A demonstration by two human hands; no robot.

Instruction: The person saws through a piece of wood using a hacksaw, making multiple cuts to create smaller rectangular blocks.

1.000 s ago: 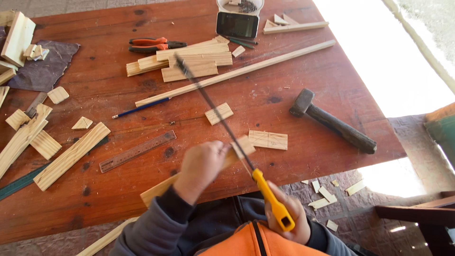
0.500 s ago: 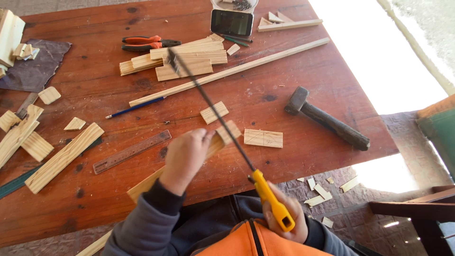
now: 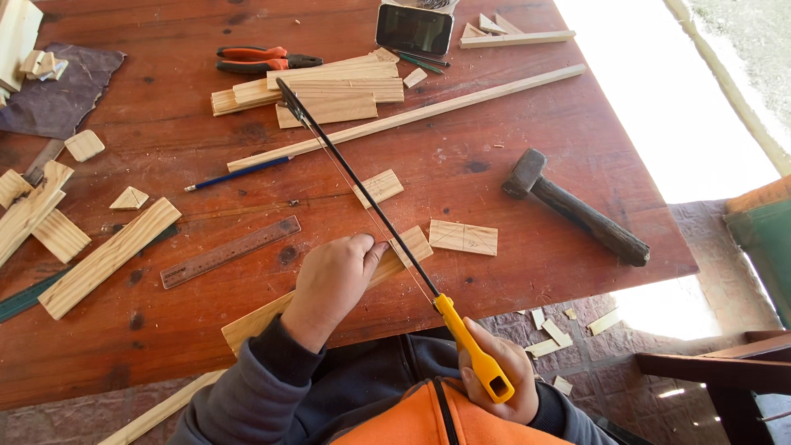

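Note:
My left hand (image 3: 331,280) presses down on a flat wooden strip (image 3: 400,255) that lies at the near edge of the reddish wooden table (image 3: 511,272). My right hand (image 3: 504,386) grips the yellow handle of a hacksaw (image 3: 362,185). Its black frame and thin blade run up and to the left across the strip, right beside my left fingertips. The strip's right end pokes out past the blade.
A hammer (image 3: 577,210) lies at the right, a small wood block (image 3: 463,237) near the saw, a ruler (image 3: 231,251) and blue pencil (image 3: 237,173) at the left. Stacked slats (image 3: 329,91), orange pliers (image 3: 264,58), a phone (image 3: 414,29) and a long batten (image 3: 412,115) sit farther back. Offcuts litter the floor.
The saw has slid along the strip between frames, its far tip shifting slightly. My left hand stays pressed on the strip.

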